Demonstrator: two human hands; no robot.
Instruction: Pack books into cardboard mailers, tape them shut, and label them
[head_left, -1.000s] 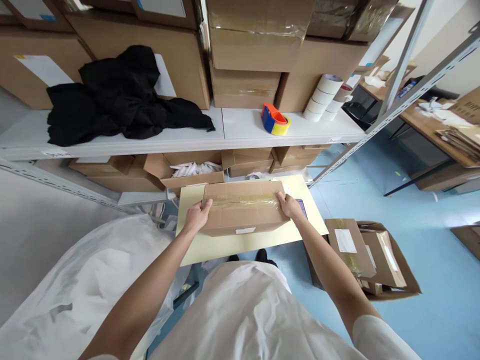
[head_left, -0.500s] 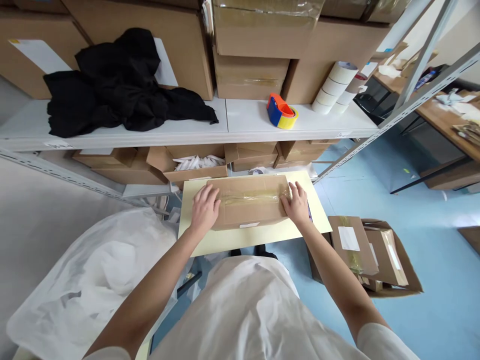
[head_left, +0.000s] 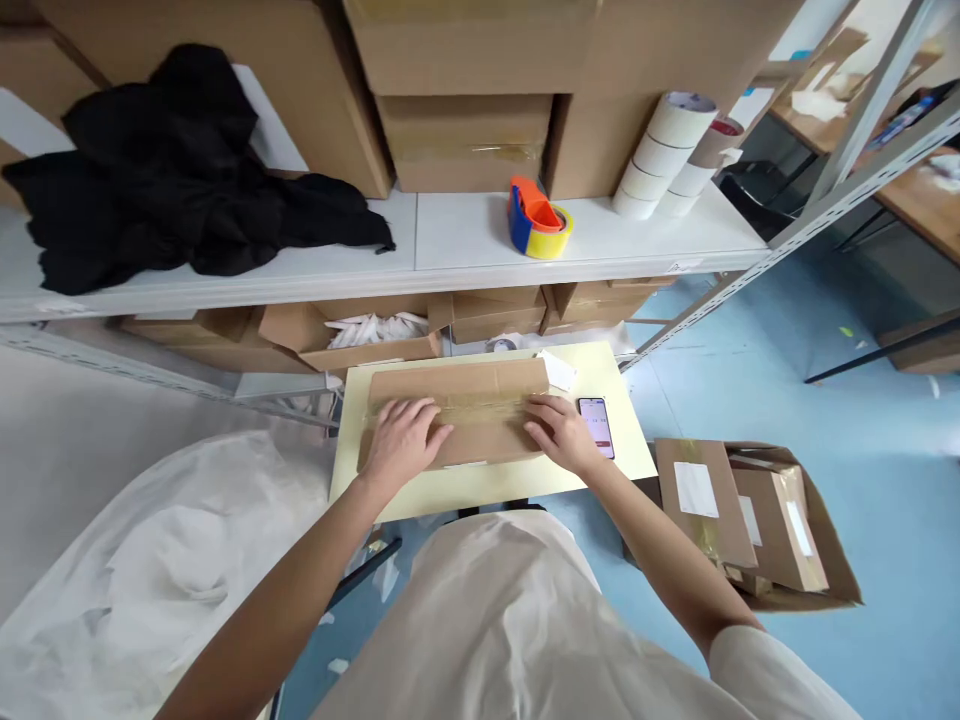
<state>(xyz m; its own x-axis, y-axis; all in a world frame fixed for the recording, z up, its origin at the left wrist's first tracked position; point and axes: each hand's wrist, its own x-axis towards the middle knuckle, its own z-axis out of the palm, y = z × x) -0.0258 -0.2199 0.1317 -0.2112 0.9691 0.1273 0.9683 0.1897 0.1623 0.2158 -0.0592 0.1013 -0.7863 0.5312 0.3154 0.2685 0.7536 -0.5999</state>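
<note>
A brown cardboard box (head_left: 480,380) lies on the pale yellow tabletop (head_left: 420,490), a strip of clear tape running along its top. My left hand (head_left: 405,440) rests on the left part of the box, its fingers extended over the tape. Near the right end, my right hand (head_left: 561,432) lies with stretched fingers on the same strip. Neither hand is wrapped round anything. To the right of my right hand is a phone (head_left: 596,428) with its screen lit. A white paper (head_left: 556,370) shows at the box's far right corner.
On the shelf (head_left: 450,225) ahead are a black cloth (head_left: 187,190), a tape dispenser (head_left: 538,220) and stacked tape rolls (head_left: 660,155). A large carton (head_left: 836,560) of packed boxes stands on the floor at right. White plastic sheeting (head_left: 172,580) bulges at left.
The box has shifted left and tipped or turned on the table. Both hands have moved from its ends onto the taped top. The phone and white paper have come into fuller view.
</note>
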